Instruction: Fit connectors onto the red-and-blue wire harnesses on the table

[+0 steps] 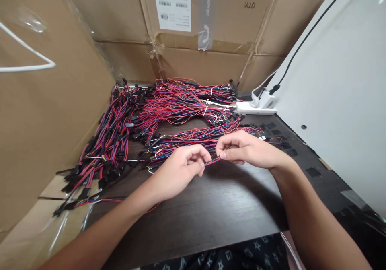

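My left hand and my right hand are close together above the dark table. Both pinch a thin wire harness of red, blue and dark strands, and a short length of it shows between the fingertips. Its ends are hidden by my hands. Past my left forearm, similar red and blue wires run left to black plug connectors; I cannot tell if they belong to the held harness. Just behind my hands lies a bundle of red and blue wires.
More tied wire bundles lie at the back, and a heap of wires with black connectors is on the left. A white power strip with plugs sits at the back right. Cardboard walls and a white panel enclose the dark table.
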### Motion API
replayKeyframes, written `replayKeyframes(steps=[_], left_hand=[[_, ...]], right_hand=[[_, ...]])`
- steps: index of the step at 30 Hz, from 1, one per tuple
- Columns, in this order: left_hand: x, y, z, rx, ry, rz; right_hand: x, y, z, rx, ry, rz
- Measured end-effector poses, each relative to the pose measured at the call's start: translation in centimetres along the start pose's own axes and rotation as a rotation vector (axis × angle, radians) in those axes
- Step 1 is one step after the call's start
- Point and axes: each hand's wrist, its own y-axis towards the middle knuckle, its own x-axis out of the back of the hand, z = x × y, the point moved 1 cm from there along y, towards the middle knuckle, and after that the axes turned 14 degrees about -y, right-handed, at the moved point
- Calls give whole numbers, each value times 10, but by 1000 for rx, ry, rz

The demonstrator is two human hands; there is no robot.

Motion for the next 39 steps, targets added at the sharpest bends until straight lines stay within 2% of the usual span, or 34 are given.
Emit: replayKeyframes(steps=[5, 11, 15, 19, 24, 27, 32, 39], left_hand=[[-1, 0, 4, 118, -67, 26], [-1, 1, 2, -2, -39, -43], [-1, 0, 1, -26, -10, -47], [-4, -1, -1, -20, 3, -17], [-6, -3, 0, 85, -201, 83], [-5, -4, -1, 115, -303, 113], [-4, -4, -3, 95, -402, 38], [-3, -2, -1, 87, -350, 10]], right_hand=[[-3, 1, 2, 33, -27, 11], [-1, 3, 3, 99, -198, -55], [-2, 3, 3, 112, -155, -55], [-4, 1, 3, 69, 0, 46], [-5, -2, 4, 71, 106, 153], [-5, -2, 5, 97, 198, 103], [-10, 5, 4, 112, 243, -149], [-15, 9, 6, 172, 249, -175]])
